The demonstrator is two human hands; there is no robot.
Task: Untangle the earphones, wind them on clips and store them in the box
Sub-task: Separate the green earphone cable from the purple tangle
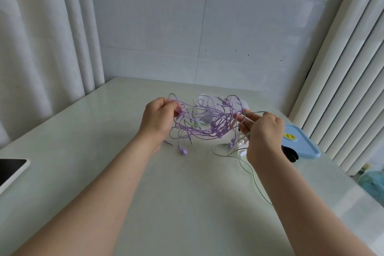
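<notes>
Yellow label (pixel 288 136) on blue lid (pixel 305 145): unreadable. My left hand (pixel 158 118) and right hand (pixel 264 131) both pinch the earphone tangle (pixel 207 118).

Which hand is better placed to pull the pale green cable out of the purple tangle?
The right hand: it pinches the green cable, while the left hand holds the purple tangle.
</notes>
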